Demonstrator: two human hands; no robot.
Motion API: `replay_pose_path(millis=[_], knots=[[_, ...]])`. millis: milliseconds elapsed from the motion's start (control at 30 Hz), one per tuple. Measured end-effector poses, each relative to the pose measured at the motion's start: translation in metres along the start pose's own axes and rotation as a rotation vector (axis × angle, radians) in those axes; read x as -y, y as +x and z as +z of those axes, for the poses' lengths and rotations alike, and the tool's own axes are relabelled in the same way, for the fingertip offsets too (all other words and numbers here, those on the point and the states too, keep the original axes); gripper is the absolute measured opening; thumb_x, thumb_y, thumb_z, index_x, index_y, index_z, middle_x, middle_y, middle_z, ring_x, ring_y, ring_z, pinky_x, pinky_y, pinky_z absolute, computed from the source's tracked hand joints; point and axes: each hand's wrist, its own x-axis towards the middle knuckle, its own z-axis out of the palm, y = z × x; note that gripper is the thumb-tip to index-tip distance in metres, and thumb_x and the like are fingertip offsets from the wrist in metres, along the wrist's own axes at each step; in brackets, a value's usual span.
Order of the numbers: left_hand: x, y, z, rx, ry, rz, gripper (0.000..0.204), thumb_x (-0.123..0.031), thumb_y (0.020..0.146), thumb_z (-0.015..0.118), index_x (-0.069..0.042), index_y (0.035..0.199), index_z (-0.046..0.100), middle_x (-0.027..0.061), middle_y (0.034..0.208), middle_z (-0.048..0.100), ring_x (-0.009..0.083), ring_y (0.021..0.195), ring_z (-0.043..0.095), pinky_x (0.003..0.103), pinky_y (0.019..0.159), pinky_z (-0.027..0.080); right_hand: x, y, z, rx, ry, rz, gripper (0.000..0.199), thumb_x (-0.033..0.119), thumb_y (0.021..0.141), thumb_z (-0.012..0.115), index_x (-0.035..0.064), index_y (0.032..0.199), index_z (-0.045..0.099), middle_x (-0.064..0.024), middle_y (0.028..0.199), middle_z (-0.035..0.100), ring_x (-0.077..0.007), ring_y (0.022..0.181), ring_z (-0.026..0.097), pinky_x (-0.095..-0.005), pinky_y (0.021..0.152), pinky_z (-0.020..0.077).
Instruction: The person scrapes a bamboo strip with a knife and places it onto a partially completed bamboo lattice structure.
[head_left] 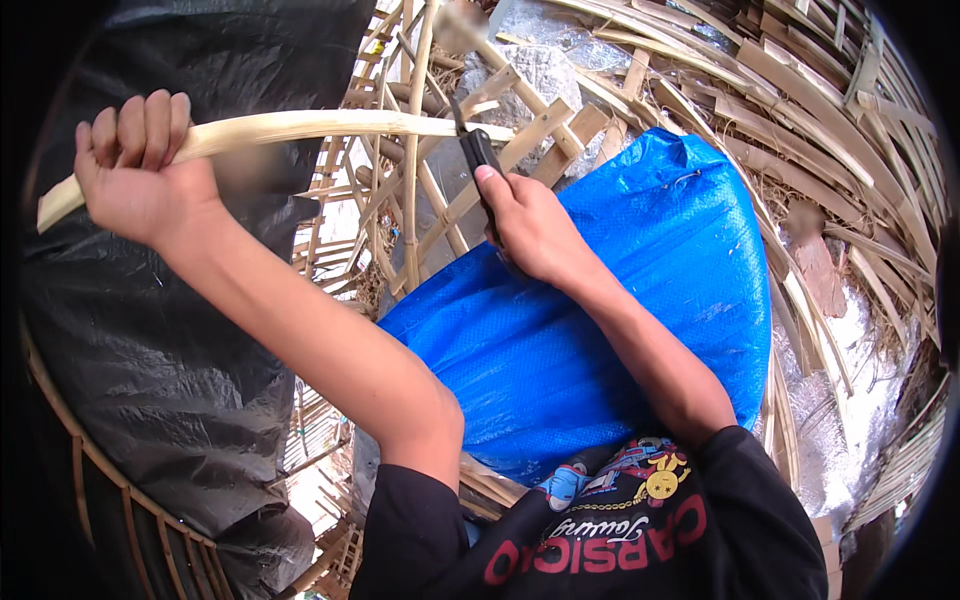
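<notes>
My left hand is closed in a fist around a long pale strip of split bamboo or wood, near the strip's left end. The strip bows slightly upward and runs rightward across the view. My right hand grips a knife by its black handle, thumb along its top. The knife's dark blade lies across the strip near its right end and appears to touch it. Over my lap spreads a blue woven tarp, beneath my right forearm.
A black plastic sheet hangs or lies along the left. Beyond my hands stands a lattice of bamboo slats. Many loose split strips are piled at the far right. A grey stone-like block sits behind the lattice.
</notes>
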Motion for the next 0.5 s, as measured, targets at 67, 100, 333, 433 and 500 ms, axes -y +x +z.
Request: replay_pose_path(millis=[67, 100, 333, 433, 500], knots=[[-0.004, 0.01, -0.026, 0.195, -0.112, -0.068, 0.042, -0.019, 0.095, 0.041, -0.018, 0.057, 0.024, -0.0032, 0.052, 0.018, 0.0108, 0.048, 0.015, 0.028, 0.05, 0.018, 0.012, -0.016, 0.001, -0.007, -0.063, -0.185, 0.055, 0.042, 0.103, 0.042, -0.0081, 0.088, 0.057, -0.0306, 0.073, 0.062, -0.0475, 0.074, 0.063, -0.0514, 0.07, 0.0472], [-0.005, 0.009, -0.035, 0.193, -0.124, -0.082, 0.042, -0.019, 0.095, 0.041, -0.018, 0.057, 0.024, -0.0032, 0.051, 0.018, 0.0106, 0.047, 0.015, 0.028, 0.05, 0.018, 0.023, -0.025, 0.002, 0.002, -0.059, -0.179, 0.055, 0.042, 0.103, 0.042, -0.0081, 0.088, 0.057, -0.0306, 0.073, 0.062, -0.0475, 0.074, 0.063, -0.0514, 0.07, 0.0472], [-0.005, 0.0, -0.045, 0.285, -0.251, -0.141, 0.042, -0.022, 0.096, 0.04, -0.019, 0.057, 0.025, -0.0051, 0.05, 0.018, 0.0088, 0.044, 0.013, 0.028, 0.048, 0.017, 0.003, 0.005, -0.002, -0.031, -0.093, -0.043, 0.065, 0.045, 0.103, 0.036, -0.0077, 0.073, 0.06, -0.0314, 0.068, 0.06, -0.0477, 0.075, 0.063, -0.0505, 0.073, 0.048], [-0.006, -0.005, -0.06, 0.203, -0.214, -0.08, 0.042, -0.024, 0.096, 0.039, -0.019, 0.058, 0.025, -0.005, 0.049, 0.017, 0.0087, 0.044, 0.013, 0.028, 0.048, 0.017, 0.011, -0.001, 0.006, 0.045, 0.071, 0.08, 0.063, 0.045, 0.103, 0.039, -0.0087, 0.078, 0.059, -0.032, 0.07, 0.06, -0.0468, 0.076, 0.063, -0.0501, 0.073, 0.0476], [-0.01, -0.011, -0.066, 0.187, -0.201, -0.083, 0.042, -0.024, 0.096, 0.039, -0.019, 0.058, 0.025, -0.005, 0.05, 0.017, 0.0088, 0.044, 0.013, 0.028, 0.048, 0.017, 0.023, -0.018, 0.008, 0.066, 0.082, -0.175, 0.059, 0.043, 0.103, 0.04, -0.0092, 0.083, 0.058, -0.0317, 0.072, 0.06, -0.0464, 0.076, 0.063, -0.0501, 0.072, 0.0466]])
